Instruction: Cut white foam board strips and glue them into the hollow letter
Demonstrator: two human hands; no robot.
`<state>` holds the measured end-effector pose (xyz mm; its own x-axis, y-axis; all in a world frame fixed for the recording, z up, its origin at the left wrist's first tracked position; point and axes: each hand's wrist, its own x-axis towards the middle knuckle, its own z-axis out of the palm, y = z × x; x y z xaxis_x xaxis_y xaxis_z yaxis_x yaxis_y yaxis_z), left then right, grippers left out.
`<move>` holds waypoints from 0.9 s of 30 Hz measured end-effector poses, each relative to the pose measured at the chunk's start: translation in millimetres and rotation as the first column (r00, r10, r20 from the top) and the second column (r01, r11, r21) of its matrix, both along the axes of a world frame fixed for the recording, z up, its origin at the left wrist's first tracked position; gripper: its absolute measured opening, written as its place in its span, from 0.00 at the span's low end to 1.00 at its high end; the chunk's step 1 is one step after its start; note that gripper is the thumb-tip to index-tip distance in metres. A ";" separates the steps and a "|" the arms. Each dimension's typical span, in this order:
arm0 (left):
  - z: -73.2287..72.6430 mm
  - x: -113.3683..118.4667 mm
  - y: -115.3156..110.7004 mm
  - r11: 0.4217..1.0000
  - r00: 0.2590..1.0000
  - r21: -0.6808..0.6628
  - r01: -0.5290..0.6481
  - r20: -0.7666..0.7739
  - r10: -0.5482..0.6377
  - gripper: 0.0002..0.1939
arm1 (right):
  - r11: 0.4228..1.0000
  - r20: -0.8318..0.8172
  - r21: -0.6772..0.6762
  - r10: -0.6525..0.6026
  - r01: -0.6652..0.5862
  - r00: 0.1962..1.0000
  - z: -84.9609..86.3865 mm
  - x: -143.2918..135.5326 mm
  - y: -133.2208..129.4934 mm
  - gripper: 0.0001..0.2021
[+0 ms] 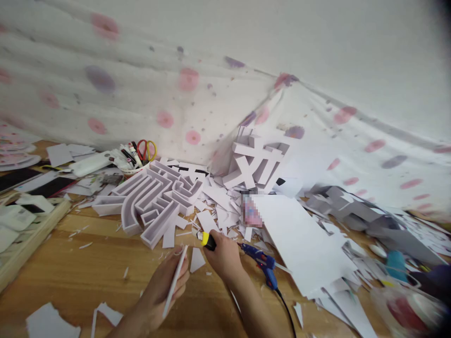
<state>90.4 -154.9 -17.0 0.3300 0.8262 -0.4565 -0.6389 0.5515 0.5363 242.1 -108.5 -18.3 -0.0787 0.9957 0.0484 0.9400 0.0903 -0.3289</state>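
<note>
Between the thumb and fingers of my left hand is a thin white strip, held slanted over the wooden table. My right hand is closed around a yellow and black cutter, whose tip points up and left, apart from the strip. Just right of that hand lies a blue glue gun with a black cord. Beyond my hands stands a white raised character with open channels. A second white character leans against the covered wall.
White scraps are heaped behind my right hand. A large white board lies to the right, beside grey-white pieces. A basket of pens and scissors stands at the back left. A wooden frame is at the left.
</note>
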 end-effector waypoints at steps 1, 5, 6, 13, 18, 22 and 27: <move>-1.1 -2.8 -0.4 0.999 0.993 -0.013 0.035 0.117 -0.034 0.11 | 0.999 -0.006 -0.028 -0.025 0.025 1.000 -1.1 0.2 1.1 0.03; -3.3 -12.6 -2.9 0.986 0.828 -0.083 0.143 0.556 -0.073 0.03 | 0.988 -0.026 -0.144 -0.067 0.063 0.997 -6.9 0.0 0.9 0.05; -2.9 -13.9 -3.1 0.982 0.790 -0.106 0.155 0.611 -0.059 0.07 | 0.984 -0.026 -0.167 -0.061 0.056 0.998 -8.5 -0.1 -0.2 0.06; -1.5 -21.9 4.4 0.983 0.697 -0.110 0.146 0.717 -0.024 0.11 | 0.957 -0.061 -0.289 0.006 -0.024 0.998 -17.2 -2.9 -8.9 0.12; -7.3 -25.3 9.7 0.986 0.761 0.008 0.165 0.635 -0.132 0.19 | 0.960 -0.271 -0.281 -0.065 -0.015 0.960 -15.0 -8.2 -9.0 0.10; -13.5 -22.8 8.7 0.985 0.926 0.033 0.172 0.336 -0.173 0.17 | 0.968 -0.293 -0.250 -0.063 -0.013 0.954 -14.8 -7.4 -9.5 0.08; -22.2 -33.7 7.6 0.983 0.998 0.181 0.013 -0.063 -0.002 0.17 | 0.950 -0.125 -0.308 0.002 -0.041 0.992 -28.9 -8.6 -15.9 0.13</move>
<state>56.6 -147.3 -39.2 0.3124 0.8947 -0.3193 -0.5973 0.4464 0.6663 233.5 -124.4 -47.3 -0.1127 0.9613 -0.2515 0.8903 -0.0147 -0.4552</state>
